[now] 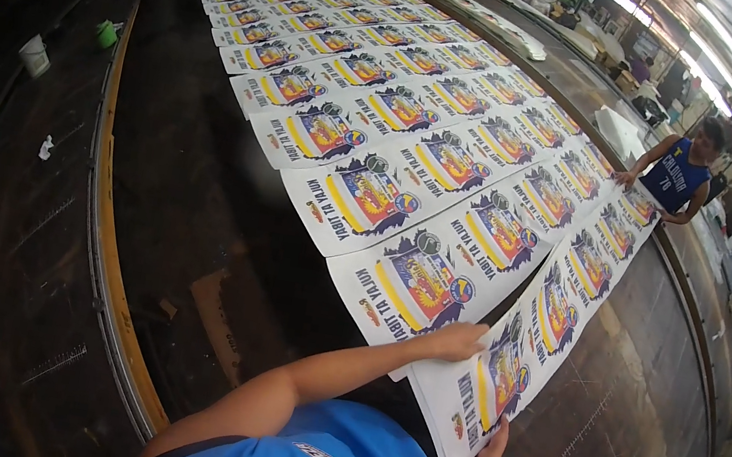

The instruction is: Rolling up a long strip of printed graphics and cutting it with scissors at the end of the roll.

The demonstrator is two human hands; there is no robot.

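Standing at the near end of a broad spread of printed sheets (405,109), white and laid in long rows with yellow, blue and black emblems repeating, and beside a scuffed, dark surface (606,414) on the right. Holding a single long strip (557,304) of the same print along the right edge of the spread, from just in front of the blue shirt (328,455) in the foreground away to a co-worker (680,175) in a dark blue jersey at the far end. Gripping the strip's left edge with the left hand (456,342), fingers curled in on the border; pinching the opposite edge, closer to the near end, with the right hand (495,441), fingers partly hidden beneath. Likely to handle as light and limp, paper or thin cloth, impossible to tell which; probably quick to sag, crease or catch air over such a length. Best taken by the plain white margins near the end corners, tensioned evenly, clear of the ink.
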